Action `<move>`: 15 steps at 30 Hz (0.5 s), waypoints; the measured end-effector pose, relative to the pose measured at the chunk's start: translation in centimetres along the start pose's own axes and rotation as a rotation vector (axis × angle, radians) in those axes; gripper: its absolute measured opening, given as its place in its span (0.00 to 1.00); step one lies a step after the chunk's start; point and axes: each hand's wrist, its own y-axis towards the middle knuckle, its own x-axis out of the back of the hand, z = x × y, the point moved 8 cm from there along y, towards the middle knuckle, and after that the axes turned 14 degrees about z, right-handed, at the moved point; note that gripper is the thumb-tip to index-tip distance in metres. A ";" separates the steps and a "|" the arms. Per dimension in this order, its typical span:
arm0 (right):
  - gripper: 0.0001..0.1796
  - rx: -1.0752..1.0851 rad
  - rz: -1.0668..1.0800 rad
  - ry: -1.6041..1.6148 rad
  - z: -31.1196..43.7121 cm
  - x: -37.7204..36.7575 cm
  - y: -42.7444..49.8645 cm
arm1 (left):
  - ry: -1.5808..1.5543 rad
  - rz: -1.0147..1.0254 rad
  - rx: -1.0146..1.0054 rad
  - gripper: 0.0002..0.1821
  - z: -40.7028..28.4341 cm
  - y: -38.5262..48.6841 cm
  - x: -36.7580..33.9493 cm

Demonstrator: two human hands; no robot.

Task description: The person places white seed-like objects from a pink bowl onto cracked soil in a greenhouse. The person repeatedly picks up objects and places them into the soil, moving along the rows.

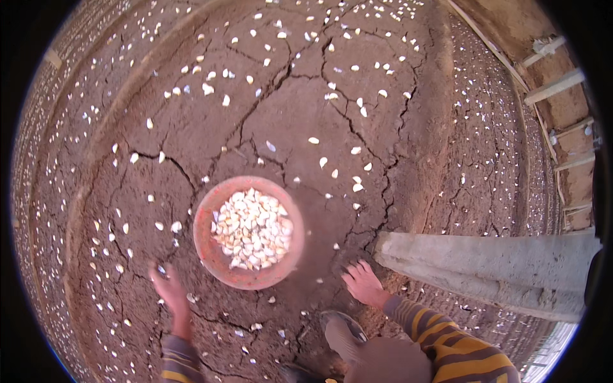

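A round reddish plastic basin [203, 239] filled with garlic cloves [254, 227] stands on cracked brown soil [282, 115]. To its lower left, my left hand [165, 285] is over the soil, blurred, with a small pale thing near its fingertips; whether it grips that is unclear. On the basin's lower right, my right hand [362, 282] rests palm down at the ground beside the end of a concrete post, fingers slightly spread, with nothing visible in it. Loose cloves lie scattered around the basin and beyond it.
The grey concrete post [483, 268] juts in from the right. My shoe [345, 323] and bent knee are below the basin. Low soil ridges [96, 143] curve along the left, with more scattered cloves past them. A wall with wooden or concrete struts [553, 86] lines the upper right.
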 end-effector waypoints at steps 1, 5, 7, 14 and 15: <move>0.19 0.002 0.015 -0.009 0.2 -0.5 0.3 | 0.122 -0.026 -0.063 0.25 -0.5 1.3 3.0; 0.19 -0.014 0.016 -0.024 0.4 -0.8 0.8 | 0.166 -0.037 -0.065 0.22 7.0 4.8 15.9; 0.19 -0.022 0.012 0.003 0.2 -0.8 1.1 | 0.252 0.006 0.035 0.22 11.4 4.1 22.0; 0.20 -0.059 0.055 -0.024 0.1 -0.6 1.5 | 0.325 0.080 0.162 0.24 13.3 -4.8 33.7; 0.21 -0.058 0.045 -0.042 0.1 -0.3 1.8 | 0.354 0.076 0.156 0.24 13.7 -6.7 35.2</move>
